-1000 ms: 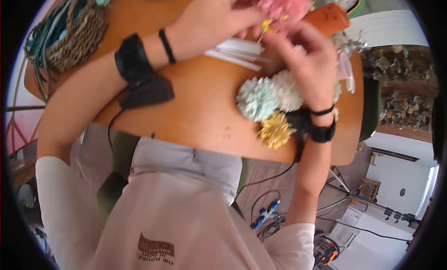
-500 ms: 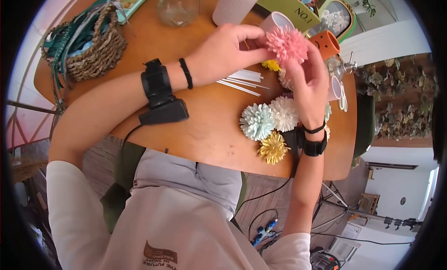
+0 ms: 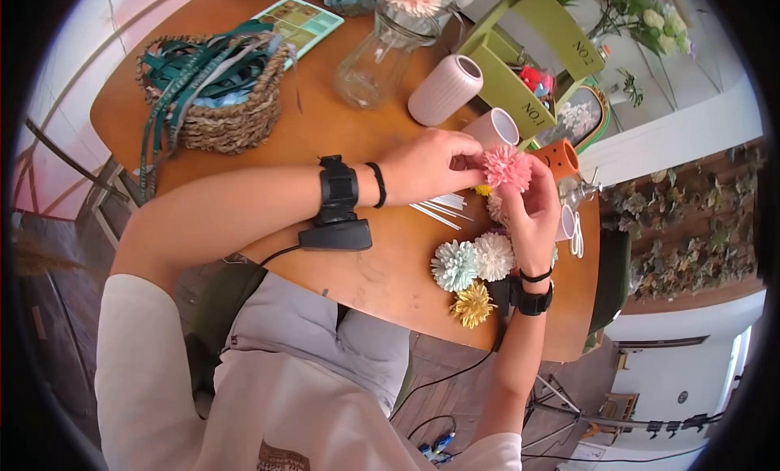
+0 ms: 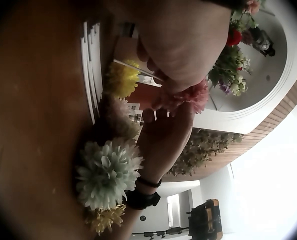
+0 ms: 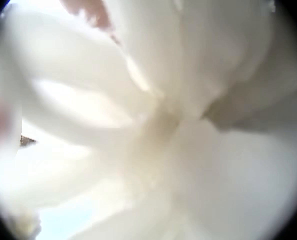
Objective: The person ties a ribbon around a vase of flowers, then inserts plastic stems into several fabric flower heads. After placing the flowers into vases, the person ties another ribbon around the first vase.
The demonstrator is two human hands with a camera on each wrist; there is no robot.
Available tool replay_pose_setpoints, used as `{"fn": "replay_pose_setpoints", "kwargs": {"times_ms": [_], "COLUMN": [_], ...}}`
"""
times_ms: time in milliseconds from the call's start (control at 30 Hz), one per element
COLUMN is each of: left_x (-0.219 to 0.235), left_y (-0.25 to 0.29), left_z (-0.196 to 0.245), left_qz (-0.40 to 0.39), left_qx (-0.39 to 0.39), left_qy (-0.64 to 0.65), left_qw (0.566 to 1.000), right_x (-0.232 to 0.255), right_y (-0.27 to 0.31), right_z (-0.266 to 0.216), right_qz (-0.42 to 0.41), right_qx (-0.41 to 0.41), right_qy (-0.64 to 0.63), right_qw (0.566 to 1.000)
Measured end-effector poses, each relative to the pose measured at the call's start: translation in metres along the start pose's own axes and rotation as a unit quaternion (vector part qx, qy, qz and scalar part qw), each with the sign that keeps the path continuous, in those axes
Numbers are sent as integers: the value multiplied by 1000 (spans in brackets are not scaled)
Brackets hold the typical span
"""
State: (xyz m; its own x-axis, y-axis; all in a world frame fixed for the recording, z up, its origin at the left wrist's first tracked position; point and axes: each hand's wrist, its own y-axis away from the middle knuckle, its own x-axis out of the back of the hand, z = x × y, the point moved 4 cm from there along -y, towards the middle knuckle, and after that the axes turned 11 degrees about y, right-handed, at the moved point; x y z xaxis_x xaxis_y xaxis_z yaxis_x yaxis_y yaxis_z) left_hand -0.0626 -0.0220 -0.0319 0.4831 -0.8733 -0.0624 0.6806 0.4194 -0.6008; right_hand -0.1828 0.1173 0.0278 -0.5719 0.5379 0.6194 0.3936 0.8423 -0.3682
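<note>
A pink pompom-shaped artificial flower [image 3: 508, 169] is held up over the table between both hands. My right hand [image 3: 532, 223] grips the bloom from below and behind with curled fingers. From the other side my left hand [image 3: 426, 166] reaches the flower; in the left wrist view it pinches a thin white stick [image 4: 133, 69] that runs toward the bloom. Under the right forearm lie a pale blue flower [image 3: 455, 265], a white flower [image 3: 493, 256] and a gold flower [image 3: 473, 304]. Blurred white petals [image 5: 213, 175] fill the right wrist view.
Several white sticks [image 3: 439, 209] lie below the left hand. A yellow flower [image 4: 122, 80] is close by. Behind stand a pink ribbed vase [image 3: 445, 89], a glass jar [image 3: 370, 77] and a green box [image 3: 496, 53]. A woven basket [image 3: 236, 126] of ribbons sits left.
The head view has shifted, bringing the back of the table and its vases into sight. Both hands still hold the pink flower, which now sits lower in the picture.
</note>
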Motion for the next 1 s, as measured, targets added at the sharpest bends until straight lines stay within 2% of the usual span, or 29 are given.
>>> {"fn": "replay_pose_setpoints", "kwargs": {"times_ms": [100,133,200,233,300,367,433,600,633,700,733,833,900,1000], "left_x": [3,5,6,8,14,18,17,8,11,11,11,11,11,9], "left_y": [0,-1,-4,-5,-6,-8,-8,-7,-6,-5,-5,-5,-5,-7], "left_z": [5,2,-6,-10,-14,-14,-10,-18,-15,-9,-9,-11,-14,-14], "left_qz": [-8,-13,43,71,76,80,69,37,33,22,25,21,13,7], "left_qx": [-6,23,88,119,109,113,116,131,132,140,122,125,110,102], "left_qy": [-28,-47,103,176,165,162,161,154,141,109,118,107,101,85], "left_qw": [1000,999,990,975,977,977,978,979,981,984,985,986,989,991], "right_x": [5,8,22,29,43,50,41,0,-23,-39,-51,-67,-76,-87], "right_y": [-3,-5,-15,-22,-42,-61,-81,-124,-129,-136,-135,-140,-142,-143], "right_z": [0,-4,-14,-22,-43,-78,-113,-161,-170,-171,-173,-164,-157,-150], "right_qz": [-18,-13,7,23,50,66,87,48,38,23,33,23,3,-13], "right_qx": [-8,3,27,42,68,85,157,238,276,255,296,318,308,325], "right_qy": [-2,-1,48,32,43,124,128,209,198,271,277,342,330,347], "right_qw": [1000,1000,998,998,995,986,975,947,940,928,914,884,892,880]}}
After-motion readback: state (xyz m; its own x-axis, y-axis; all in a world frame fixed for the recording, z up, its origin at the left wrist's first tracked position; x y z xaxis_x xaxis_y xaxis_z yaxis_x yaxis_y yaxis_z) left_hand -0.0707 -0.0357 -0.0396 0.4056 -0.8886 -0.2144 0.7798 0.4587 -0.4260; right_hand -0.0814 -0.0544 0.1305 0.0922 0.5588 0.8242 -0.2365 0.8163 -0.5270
